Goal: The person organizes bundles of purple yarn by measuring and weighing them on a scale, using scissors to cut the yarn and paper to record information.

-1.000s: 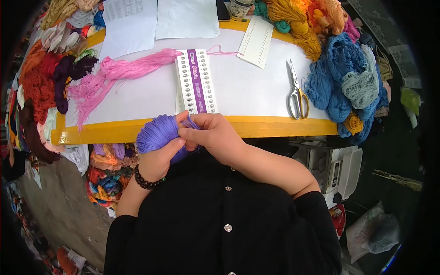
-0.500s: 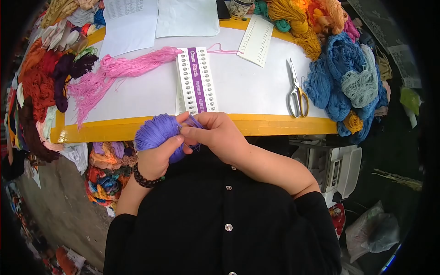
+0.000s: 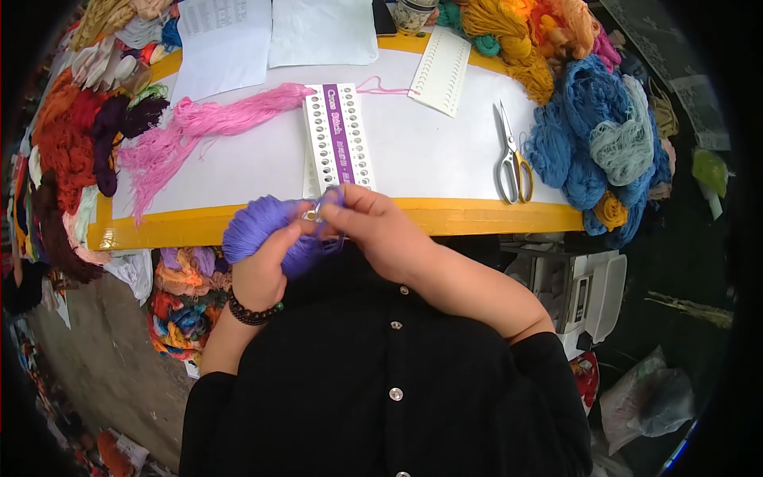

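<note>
Right hand: the right hand [image 3: 389, 238] is pinching purple strands [image 3: 335, 195] between thumb and curled forefinger; blur is hiding their exact path
Left hand: the left hand [image 3: 258, 278] is closing around the purple skein [image 3: 258, 226], its thumb pressing on top
Purple skein: smooth, softly glossy and rounded, it is hanging at the table's near yellow edge [image 3: 477, 216]
Work in hand: the fingers are apparently teasing at strands; such fine loops are likely calling for a light pinch and a steady left hold
Striped card: just beyond the hands, a punched white card [image 3: 339, 131] is lying flat
Pink thread: a silky pink hank [image 3: 218, 118] is fraying out leftward
Right side: open-bladed scissors [image 3: 510, 155] are resting near crinkly blue hanks [image 3: 592, 103]
Far edge: printed paper [image 3: 222, 48] is lying beside a blank sheet [image 3: 322, 32]
</note>
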